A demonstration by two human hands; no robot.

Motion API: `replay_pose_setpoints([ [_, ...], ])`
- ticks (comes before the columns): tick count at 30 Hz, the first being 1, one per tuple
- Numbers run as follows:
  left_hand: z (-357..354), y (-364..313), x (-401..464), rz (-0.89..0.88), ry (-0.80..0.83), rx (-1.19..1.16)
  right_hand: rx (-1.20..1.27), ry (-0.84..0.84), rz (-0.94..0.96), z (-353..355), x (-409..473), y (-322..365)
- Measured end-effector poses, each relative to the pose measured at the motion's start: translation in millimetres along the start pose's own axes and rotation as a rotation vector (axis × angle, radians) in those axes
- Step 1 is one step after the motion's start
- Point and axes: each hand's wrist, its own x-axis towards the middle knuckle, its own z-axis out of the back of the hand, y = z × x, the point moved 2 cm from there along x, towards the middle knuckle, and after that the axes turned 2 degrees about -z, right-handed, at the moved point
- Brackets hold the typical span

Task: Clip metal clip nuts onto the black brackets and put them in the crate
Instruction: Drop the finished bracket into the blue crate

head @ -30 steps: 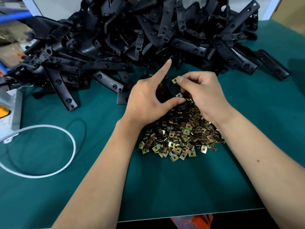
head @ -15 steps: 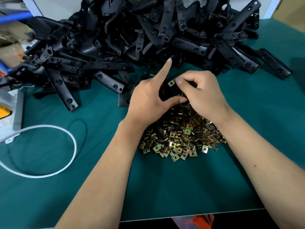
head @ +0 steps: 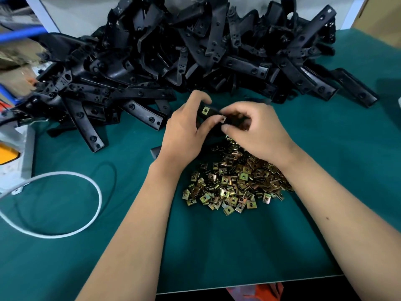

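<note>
The left hand (head: 184,129), whose forefinger was pointing, is now curling around the black plastic bracket (head: 213,112) at centre frame, above the heap of brass-coloured metal clip nuts (head: 234,181). The right hand (head: 256,129) is pinching a second small metal clip nut (head: 223,120) there; misaligned, it could slip.

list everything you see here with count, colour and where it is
brackets: large pile, black, back of the mat
held bracket: one, black, between both hands, one clip nut on it
clip nuts: loose heap, brass-yellow, centre of the mat
mat: one, green, covers the table
cable: one, white, looped at left
box: one, grey, left edge
left hand: grips the held bracket
right hand: pinches a second clip nut at it
</note>
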Motion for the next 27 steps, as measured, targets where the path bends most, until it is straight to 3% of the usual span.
replay_pose_setpoints([
  [6,1.4,-10.2,0.1,0.007,-0.018,-0.043,-0.059,-0.124,0.094,-0.9,-1.8,2.1],
  [11,-6.2,-33.3,7.1,-0.089,0.01,-0.021,-0.066,-0.153,0.133,28.1,-16.5,5.1],
  [18,-60.5,-138.6,32.5,-0.272,0.087,-0.161,-0.15,-0.307,-0.047,126.6,-76.2,-10.5],
  [23,-136.2,-271.8,27.5,-0.391,0.217,-0.397,0.074,-0.724,-0.146,211.0,-162.6,-42.7],
  [27,-206.8,-374.0,-10.9,-0.377,0.362,-0.558,0.327,-1.066,-0.212,268.1,-260.4,-76.2],
])
